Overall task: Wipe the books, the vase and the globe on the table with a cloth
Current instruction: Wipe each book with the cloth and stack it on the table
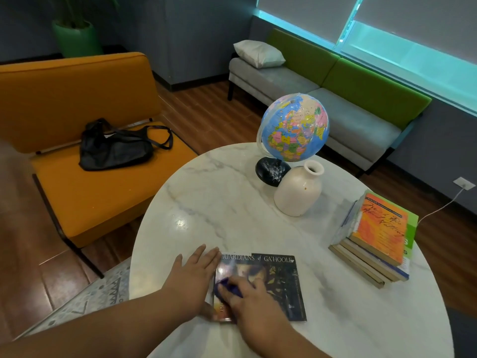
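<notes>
White marble, veined with grey, forms the top of the one round table (219, 202), and all the task's things sit on it. Nearest the front edge lies a single dark paperback book with the title "Guardians of Ga'Hoole" (273, 277), flat and cover up. Both hands are at this book. The left hand (193, 277) lies flat with its fingers straight and together, palm down on the table, its fingertips and thumb touching the book's left edge. The right hand (247, 298) presses one small blue-purple cloth (228, 286) onto the left part of the cover, its fingers curled over the bunched fabric. Toward the far side of the table stands one multicoloured globe on a round black base with a white arc (294, 127). Just in front of it stands one cream ceramic vase with a narrow neck (296, 195), upright and overlapping the globe's base in this view. At the right edge of the table sits one stack of books topped by an orange cover (379, 231). At least four books show in it, a wider green one directly under the orange, but the lower edges blur together and an exact count cannot be told. Beyond the table, one orange upholstered armchair (77, 99) carries one black bag with straps (113, 151). One grey sofa with green backrests (348, 112) holds one white pillow (258, 52) under the window.
</notes>
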